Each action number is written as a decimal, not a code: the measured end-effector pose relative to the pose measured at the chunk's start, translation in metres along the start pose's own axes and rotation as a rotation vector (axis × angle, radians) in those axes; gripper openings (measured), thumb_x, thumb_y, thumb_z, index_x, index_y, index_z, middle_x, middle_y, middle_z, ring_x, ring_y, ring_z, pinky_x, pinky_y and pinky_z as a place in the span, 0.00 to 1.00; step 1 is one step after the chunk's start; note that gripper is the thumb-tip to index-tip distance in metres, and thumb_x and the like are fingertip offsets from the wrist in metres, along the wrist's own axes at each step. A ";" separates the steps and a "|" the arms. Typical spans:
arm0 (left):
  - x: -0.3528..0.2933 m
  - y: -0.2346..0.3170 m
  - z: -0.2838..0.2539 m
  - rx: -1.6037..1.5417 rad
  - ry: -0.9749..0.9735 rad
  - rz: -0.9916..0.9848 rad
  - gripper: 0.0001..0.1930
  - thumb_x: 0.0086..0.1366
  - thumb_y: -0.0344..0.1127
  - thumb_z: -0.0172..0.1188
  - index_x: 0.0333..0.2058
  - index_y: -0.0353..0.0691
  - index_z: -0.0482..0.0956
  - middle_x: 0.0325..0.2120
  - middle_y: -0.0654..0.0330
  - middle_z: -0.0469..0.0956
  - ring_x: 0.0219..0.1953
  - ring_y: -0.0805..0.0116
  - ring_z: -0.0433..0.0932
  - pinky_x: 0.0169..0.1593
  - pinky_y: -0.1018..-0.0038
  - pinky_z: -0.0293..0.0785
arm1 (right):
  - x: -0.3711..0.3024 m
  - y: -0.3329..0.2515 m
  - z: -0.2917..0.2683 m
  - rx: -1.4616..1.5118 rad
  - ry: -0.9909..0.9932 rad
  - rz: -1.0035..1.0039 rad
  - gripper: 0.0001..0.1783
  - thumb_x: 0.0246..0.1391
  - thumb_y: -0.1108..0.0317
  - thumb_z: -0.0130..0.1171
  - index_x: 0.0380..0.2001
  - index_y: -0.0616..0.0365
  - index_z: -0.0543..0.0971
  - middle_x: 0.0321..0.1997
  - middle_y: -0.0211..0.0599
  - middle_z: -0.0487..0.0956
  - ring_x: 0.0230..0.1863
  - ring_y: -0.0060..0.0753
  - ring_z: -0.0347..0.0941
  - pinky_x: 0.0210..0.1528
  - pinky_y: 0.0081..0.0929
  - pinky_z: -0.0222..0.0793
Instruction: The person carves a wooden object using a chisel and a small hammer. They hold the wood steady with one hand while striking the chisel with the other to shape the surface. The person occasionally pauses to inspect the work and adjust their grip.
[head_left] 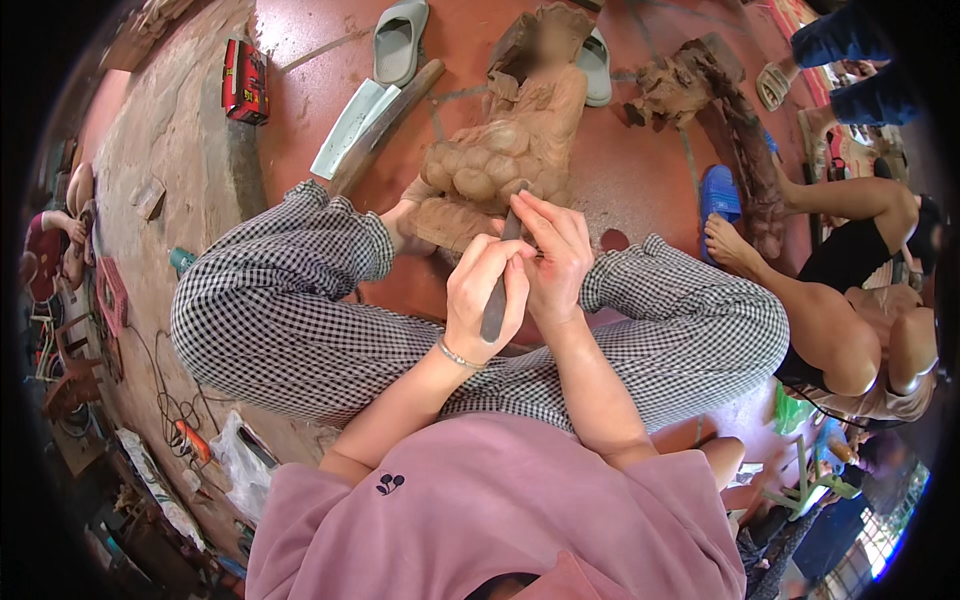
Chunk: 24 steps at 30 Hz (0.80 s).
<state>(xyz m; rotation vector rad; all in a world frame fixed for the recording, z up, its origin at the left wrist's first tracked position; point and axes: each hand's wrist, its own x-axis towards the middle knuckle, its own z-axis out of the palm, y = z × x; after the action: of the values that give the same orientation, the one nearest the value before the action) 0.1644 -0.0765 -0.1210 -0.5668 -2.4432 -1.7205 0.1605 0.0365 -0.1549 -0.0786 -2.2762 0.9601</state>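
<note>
My left hand (486, 290) is closed around a flat, dark grey bar-shaped tool (496, 305), whose rounded end sticks out below the fist. Further up the same tool, my right hand (555, 245) pinches it near its far end. That end meets the lower edge of a brown carved wooden figure (540, 140), just beside its cluster of rounded lumps. The figure rests on the floor in front of me, between my bent legs. Whether the tool's tip is sharp or toothed I cannot tell, as fingers and the wood cover it.
A wooden bar (385, 130) and a pale blue-white strip (352, 128) lie at the figure's left, near a grey slipper (400, 40). Another rough wood carving (690, 85) stands at the far right, beside a blue slipper (718, 200) and a co-worker's bare leg (800, 290). A red box (245, 82) sits on the left slab.
</note>
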 end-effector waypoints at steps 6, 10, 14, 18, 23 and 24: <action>-0.016 -0.013 -0.004 0.058 0.000 -0.075 0.04 0.64 0.22 0.57 0.37 0.33 0.80 0.28 0.52 0.77 0.26 0.60 0.77 0.32 0.70 0.74 | -0.017 0.003 0.008 0.036 -0.163 -0.017 0.20 0.40 0.68 0.71 0.41 0.58 0.87 0.41 0.35 0.86 0.40 0.38 0.79 0.41 0.30 0.78; -0.011 -0.001 0.001 0.017 0.011 -0.015 0.05 0.60 0.22 0.63 0.35 0.33 0.80 0.26 0.54 0.76 0.25 0.63 0.76 0.30 0.71 0.72 | -0.010 0.006 0.003 0.140 -0.118 -0.032 0.19 0.43 0.66 0.67 0.41 0.61 0.85 0.43 0.41 0.85 0.40 0.42 0.80 0.42 0.33 0.78; -0.013 -0.001 0.000 -0.052 -0.048 0.017 0.11 0.57 0.27 0.69 0.39 0.36 0.79 0.27 0.55 0.76 0.25 0.61 0.77 0.30 0.69 0.75 | -0.012 0.006 -0.004 0.300 -0.106 0.018 0.20 0.39 0.73 0.69 0.42 0.62 0.84 0.44 0.48 0.83 0.42 0.48 0.81 0.42 0.34 0.78; -0.011 0.001 0.003 -0.092 0.020 0.082 0.12 0.58 0.28 0.71 0.39 0.36 0.80 0.26 0.57 0.77 0.26 0.62 0.77 0.31 0.70 0.74 | -0.006 -0.001 -0.009 0.307 -0.081 0.040 0.16 0.38 0.75 0.70 0.36 0.62 0.83 0.38 0.42 0.83 0.38 0.45 0.80 0.37 0.33 0.77; -0.003 -0.006 -0.011 -0.095 0.134 -0.092 0.07 0.63 0.31 0.70 0.34 0.36 0.81 0.17 0.61 0.69 0.17 0.74 0.64 0.21 0.76 0.61 | -0.010 -0.002 -0.020 0.292 -0.244 -0.006 0.12 0.39 0.75 0.74 0.30 0.60 0.83 0.28 0.38 0.81 0.29 0.41 0.76 0.31 0.33 0.72; 0.000 -0.008 -0.014 -0.126 0.140 -0.204 0.08 0.64 0.32 0.70 0.31 0.35 0.80 0.16 0.62 0.66 0.16 0.76 0.60 0.20 0.76 0.57 | -0.012 -0.004 -0.024 0.315 -0.306 0.017 0.12 0.40 0.75 0.74 0.30 0.60 0.83 0.27 0.38 0.80 0.27 0.41 0.76 0.30 0.33 0.72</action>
<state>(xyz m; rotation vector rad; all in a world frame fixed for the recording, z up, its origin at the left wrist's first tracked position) 0.1594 -0.0913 -0.1234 -0.2046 -2.3781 -1.9291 0.1851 0.0449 -0.1469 0.1979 -2.3634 1.4076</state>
